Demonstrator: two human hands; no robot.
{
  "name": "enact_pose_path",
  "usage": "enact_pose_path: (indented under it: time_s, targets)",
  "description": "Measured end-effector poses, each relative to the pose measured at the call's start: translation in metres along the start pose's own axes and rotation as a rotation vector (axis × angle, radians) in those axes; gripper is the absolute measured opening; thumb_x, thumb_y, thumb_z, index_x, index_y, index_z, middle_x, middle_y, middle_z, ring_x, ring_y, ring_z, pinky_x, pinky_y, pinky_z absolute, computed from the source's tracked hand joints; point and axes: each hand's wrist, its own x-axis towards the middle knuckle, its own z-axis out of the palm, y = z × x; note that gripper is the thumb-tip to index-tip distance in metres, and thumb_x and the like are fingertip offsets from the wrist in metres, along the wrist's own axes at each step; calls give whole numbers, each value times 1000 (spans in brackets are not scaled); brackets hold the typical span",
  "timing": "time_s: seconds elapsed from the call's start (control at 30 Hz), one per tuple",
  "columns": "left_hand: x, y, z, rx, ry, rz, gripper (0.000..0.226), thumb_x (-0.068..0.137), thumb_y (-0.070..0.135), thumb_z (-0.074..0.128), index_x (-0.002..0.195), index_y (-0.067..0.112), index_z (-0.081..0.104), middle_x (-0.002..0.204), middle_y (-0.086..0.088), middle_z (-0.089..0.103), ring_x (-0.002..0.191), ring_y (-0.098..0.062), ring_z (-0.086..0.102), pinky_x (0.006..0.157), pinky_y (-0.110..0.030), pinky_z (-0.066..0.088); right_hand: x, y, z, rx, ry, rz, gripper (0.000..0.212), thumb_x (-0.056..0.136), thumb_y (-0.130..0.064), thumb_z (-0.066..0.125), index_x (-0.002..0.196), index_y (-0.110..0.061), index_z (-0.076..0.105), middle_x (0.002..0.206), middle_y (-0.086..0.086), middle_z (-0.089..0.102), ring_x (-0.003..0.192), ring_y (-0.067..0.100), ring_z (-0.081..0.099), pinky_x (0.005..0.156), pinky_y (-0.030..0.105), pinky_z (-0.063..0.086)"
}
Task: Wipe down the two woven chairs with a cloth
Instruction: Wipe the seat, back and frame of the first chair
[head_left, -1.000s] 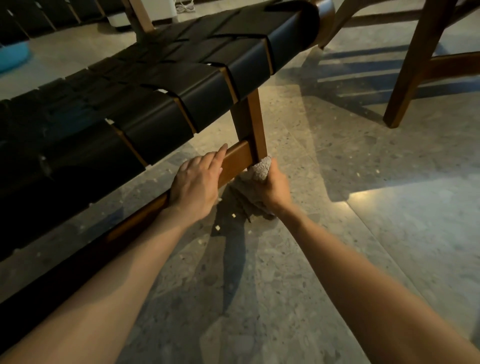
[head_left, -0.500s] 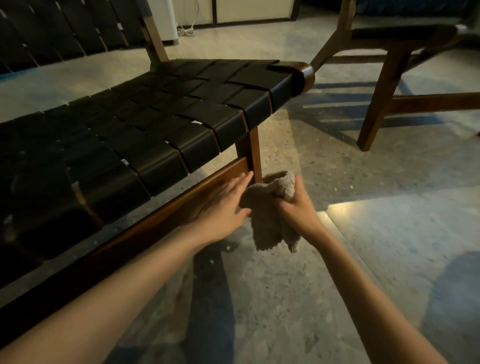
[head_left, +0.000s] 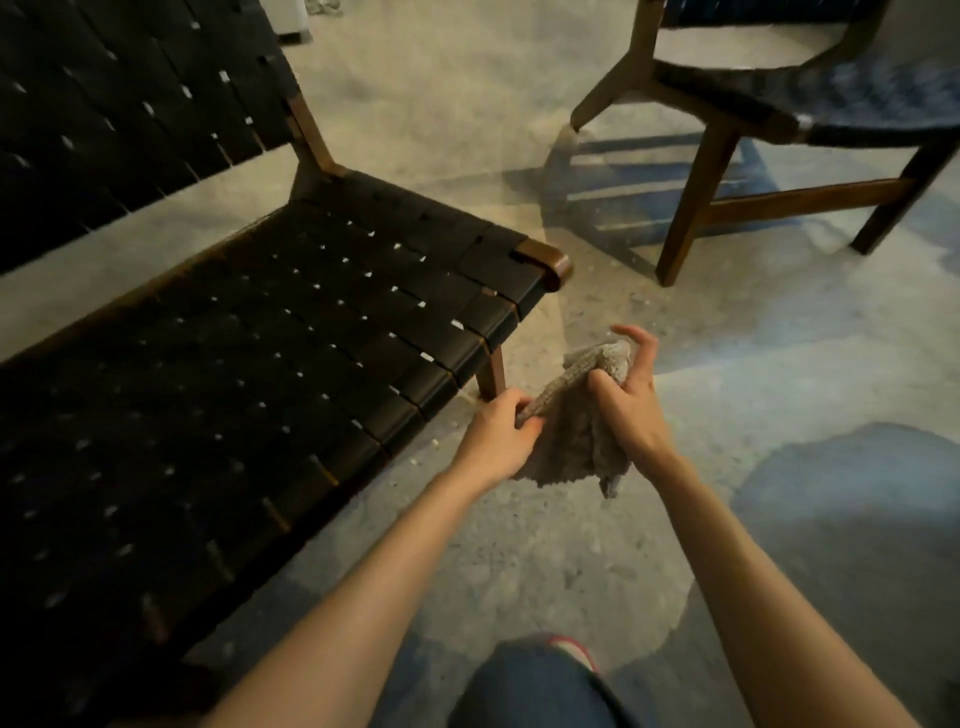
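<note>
I see the cloth hanging between 2 hands. The left hand pinches its left corner and the right hand grips the bunched top, fingers loosely curled. The near chair lies just left of the left hand, the closer 1.

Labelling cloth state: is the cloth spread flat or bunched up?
Bunched. The cloth hangs crumpled in the air, the left hand pinching one corner and the right hand gripping its top.
</note>
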Motion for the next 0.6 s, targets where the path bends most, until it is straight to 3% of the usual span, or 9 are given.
enact_pose_path:
  time_s: [0.13,0.3,0.47,0.6]
  targets:
    - [-37,76,-57,49,53,19,17,95,24,54,109,14,58,95,4,55,86,-10,51,60,-15,34,-14,-96,-38,-124,-43,-10,29,91,-15,51,112,-33,42,97,-8,51,87,13,53,74,30,47]
    - [-103,169,-157,49,85,-1,19,95,24,54,111,15,59,102,0,63,92,-13,59,72,-25,48,-45,-238,-75,-228,-205,-26,19,91,-16,59,107,-19,48,92,-8,53,84,8,56,67,19,47]
    - [-191,228,-257,34,169,-5,16,95,23,55,109,18,58,100,7,60,88,1,55,60,-9,42,-85,-376,-86,-468,-359,-104,18,89,-23,63,102,-18,52,92,1,58,86,17,60,73,32,54]
    - [-265,240,-319,68,260,-54,13,95,24,55,108,21,58,96,12,58,84,3,55,57,-8,41,-123,-451,-73,-661,-451,-192,33,82,-38,69,104,-18,56,100,3,63,89,21,60,76,44,54]
